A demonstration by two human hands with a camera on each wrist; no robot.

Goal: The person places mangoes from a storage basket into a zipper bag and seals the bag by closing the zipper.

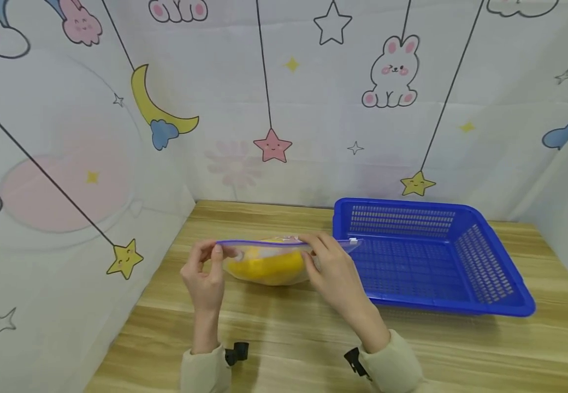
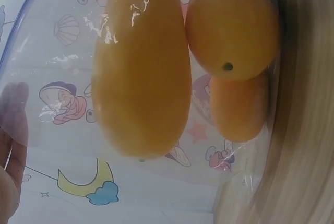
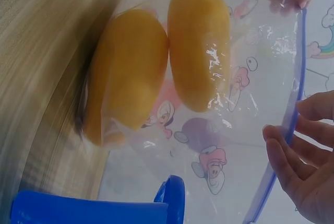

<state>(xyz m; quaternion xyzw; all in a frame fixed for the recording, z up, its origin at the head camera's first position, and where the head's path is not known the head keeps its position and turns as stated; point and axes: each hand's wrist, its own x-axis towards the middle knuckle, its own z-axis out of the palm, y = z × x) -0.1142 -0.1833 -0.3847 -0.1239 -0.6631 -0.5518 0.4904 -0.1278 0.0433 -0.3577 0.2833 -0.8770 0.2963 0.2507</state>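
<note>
A clear zip bag with cartoon prints and a purple zip edge stands upright on the table, its zip edge stretched sideways. Several smooth yellow fruit-shaped pieces lie in its lower part. The left wrist view shows a long one, a rounder one with a green spot, and a smaller one. My left hand pinches the bag's top left corner between thumb and fingers. Further right, my right hand pinches the zip edge, near the white slider at its right end.
A blue plastic basket with slotted walls stands on the table just right of the bag, close to my right hand. The wood-grain table meets a printed white curtain at the back and left.
</note>
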